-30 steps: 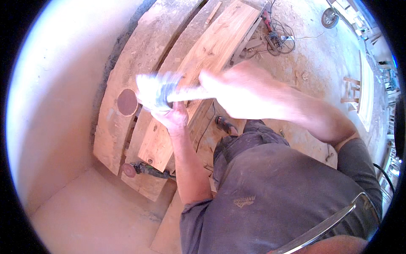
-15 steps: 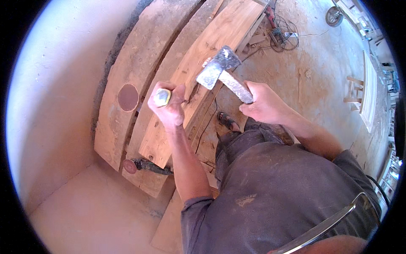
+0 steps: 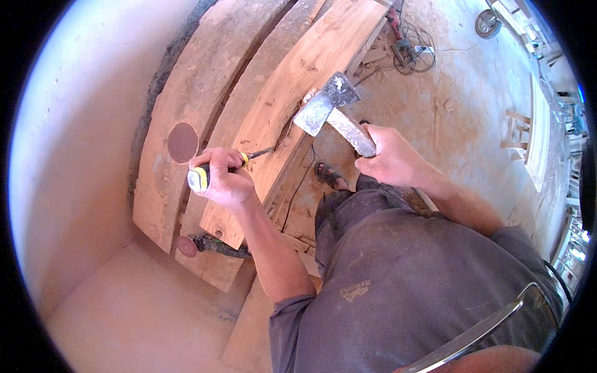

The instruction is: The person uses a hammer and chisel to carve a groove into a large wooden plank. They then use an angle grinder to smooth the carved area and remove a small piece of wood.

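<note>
plank [image 3: 311, 68]: pale, with visible grain, lying lengthwise over older, duller boards [image 3: 205, 81]; a dark slit shows near its right edge.
left hand [image 3: 227, 180]: over the plank's left edge toward its near end, fingers wrapped firmly round a chisel-like tool [image 3: 244, 160].
chisel-like tool: yellow-and-black handle, thin dark shaft reaching across the plank toward the slit; whether its tip touches wood i cannot tell.
right hand [image 3: 388, 155]: right of the plank, closed around the lower handle of a hatchet [image 3: 329, 107].
hatchet: worn metal head raised, seen against the plank's right edge, apart from the chisel-like tool.
grinder [image 3: 214, 244]: beside the plank's near end.
round brown disc [image 3: 183, 142]: left of the plank, on a board.
red power tool [image 3: 398, 34]: on the floor, right of the plank's far end, beside coiled cord [image 3: 426, 59].
</note>
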`<state>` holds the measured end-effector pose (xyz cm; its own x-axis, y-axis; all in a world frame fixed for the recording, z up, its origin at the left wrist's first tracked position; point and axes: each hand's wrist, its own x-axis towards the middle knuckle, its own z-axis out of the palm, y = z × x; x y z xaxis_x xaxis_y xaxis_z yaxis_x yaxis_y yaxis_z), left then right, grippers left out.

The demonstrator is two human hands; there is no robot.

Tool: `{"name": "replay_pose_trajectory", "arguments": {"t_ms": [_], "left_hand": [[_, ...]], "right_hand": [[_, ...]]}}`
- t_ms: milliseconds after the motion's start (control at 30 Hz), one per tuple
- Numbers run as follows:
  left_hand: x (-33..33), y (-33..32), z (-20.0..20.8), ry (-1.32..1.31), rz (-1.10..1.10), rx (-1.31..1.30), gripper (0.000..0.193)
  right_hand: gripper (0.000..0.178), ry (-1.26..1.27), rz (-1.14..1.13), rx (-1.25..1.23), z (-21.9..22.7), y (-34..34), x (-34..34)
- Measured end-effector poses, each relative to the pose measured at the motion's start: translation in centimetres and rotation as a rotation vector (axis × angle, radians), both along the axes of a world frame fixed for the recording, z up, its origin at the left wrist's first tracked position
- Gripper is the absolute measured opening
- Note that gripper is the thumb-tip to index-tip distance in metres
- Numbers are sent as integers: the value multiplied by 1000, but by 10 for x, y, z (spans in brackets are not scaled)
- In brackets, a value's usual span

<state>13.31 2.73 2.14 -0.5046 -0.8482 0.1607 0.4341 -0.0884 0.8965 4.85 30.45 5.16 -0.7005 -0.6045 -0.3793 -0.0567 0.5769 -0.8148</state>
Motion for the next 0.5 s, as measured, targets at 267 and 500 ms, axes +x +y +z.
{"name": "replay_pose_trajectory", "arguments": {"t_ms": [267,500], "left_hand": [[-9,11,9,-19,-124,-42,16],[-7,27,8,-90,-86,-224,14]], "right_hand": [[29,40,16,-26,25,1,-5],[30,71,12,-23,39,-6,-3]]}}
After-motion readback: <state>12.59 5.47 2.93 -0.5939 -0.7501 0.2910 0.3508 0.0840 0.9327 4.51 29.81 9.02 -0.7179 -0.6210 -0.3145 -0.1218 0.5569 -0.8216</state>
